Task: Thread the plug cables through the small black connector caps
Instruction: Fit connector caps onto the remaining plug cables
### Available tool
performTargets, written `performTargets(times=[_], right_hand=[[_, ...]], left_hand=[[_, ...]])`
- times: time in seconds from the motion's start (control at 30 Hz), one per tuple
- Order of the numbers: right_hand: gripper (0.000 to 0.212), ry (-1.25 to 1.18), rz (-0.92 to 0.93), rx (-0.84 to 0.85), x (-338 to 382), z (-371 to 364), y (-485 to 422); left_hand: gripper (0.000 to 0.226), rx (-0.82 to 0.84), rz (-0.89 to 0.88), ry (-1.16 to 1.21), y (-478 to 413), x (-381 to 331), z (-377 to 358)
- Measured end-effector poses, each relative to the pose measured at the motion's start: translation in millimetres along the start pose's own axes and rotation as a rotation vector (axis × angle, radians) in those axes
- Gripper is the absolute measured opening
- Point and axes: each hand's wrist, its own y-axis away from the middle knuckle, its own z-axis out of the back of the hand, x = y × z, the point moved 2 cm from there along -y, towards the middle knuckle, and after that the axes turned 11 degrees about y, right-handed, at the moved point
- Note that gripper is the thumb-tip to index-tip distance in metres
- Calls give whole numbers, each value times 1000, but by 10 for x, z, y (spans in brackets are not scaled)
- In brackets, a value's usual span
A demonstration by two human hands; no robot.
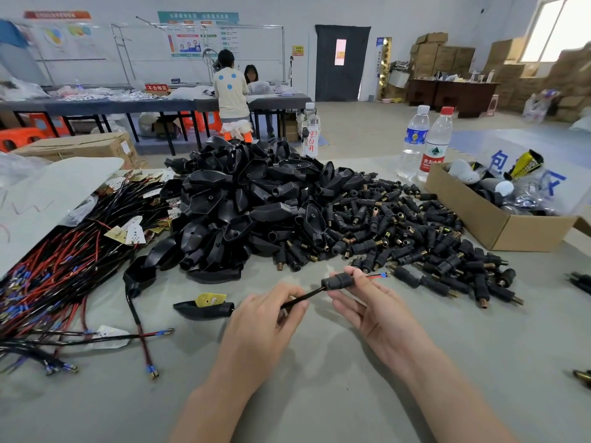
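Cable (302, 298) through cap (339, 280), axis seemingly up-right

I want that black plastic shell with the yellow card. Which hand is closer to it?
Left. The left hand, pinching the thin black cable, is just right of the black plastic shell; the right hand, gripping the small black cap, is farther right.
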Motion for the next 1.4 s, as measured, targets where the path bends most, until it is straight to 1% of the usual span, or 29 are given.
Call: performTargets(times=[0.1,0.2,0.3,0.47,0.53,0.6,0.77,0.83,0.97,1.17,1.27,1.33,1.4], right_hand=[[32,-10,-27,-4,7,-10,9],[26,5,-34,-2,-6,-3,12],[24,50,1,19,-18,-11,13],[34,127,87,25,-6,-37,16],[37,165,100,4,0,-29,13],[37,181,98,-7,-9,-18,6],[32,162,87,-2,-16,-18,-2],[31,134,84,22,-11,-22,-3],[22,51,67,80,-19,-22,-1],[27,39,46,168,-79,-91,21],[31,31,69,145,-65,-88,5],[31,-2,92,102,-22,-39,-15],[32,-40,100,77,8,1,-27]], left_hand=[[3,-26,-27,-62,11,-38,17],[6,-23,-29,-86,27,-45,27],[6,-30,-37,-97,27,-38,29],[6,-24,-47,-114,28,-13,47],[9,-19,-65,-125,27,-33,58],[11,-16,-74,-127,16,-50,60],[11,-14,-68,-126,12,-50,62],[11,-7,-75,-127,19,-58,58],[6,-26,-80,-140,19,-82,64],[8,-38,-60,-141,0,-83,34],[4,-35,-65,-114,-8,-56,12],[9,-27,-69,-83,-9,-22,34],[3,-25,-78,-96,-18,11,54]])
